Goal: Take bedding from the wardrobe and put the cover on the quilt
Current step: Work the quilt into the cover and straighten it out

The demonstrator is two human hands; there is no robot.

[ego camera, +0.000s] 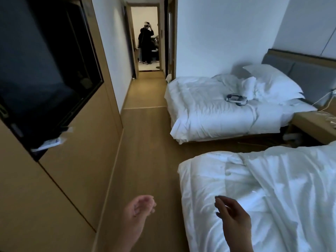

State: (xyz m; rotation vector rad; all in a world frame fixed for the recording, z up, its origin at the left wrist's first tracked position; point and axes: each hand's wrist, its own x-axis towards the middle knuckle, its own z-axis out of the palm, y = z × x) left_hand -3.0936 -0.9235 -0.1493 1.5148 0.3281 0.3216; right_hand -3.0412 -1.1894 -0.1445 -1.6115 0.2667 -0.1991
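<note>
I'm holding my left hand point(140, 209) and right hand point(231, 216) out front, both loose and carrying nothing, likely because no bedding is fetched yet. The white quilt point(272, 188) is lying rumpled under my right hand. I can't tell where the wardrobe is. A person point(145, 44) is standing in the far doorway point(160, 39), possibly blocking the corridor.

Noted on my feed: left hand point(140, 206) was bare, left forearm point(131, 235) bare down to frame edge. Right hand point(231, 214) bare likewise, right forearm point(240, 242) uncovered. Left hand was blurred; I could not tell finer detail.
</note>
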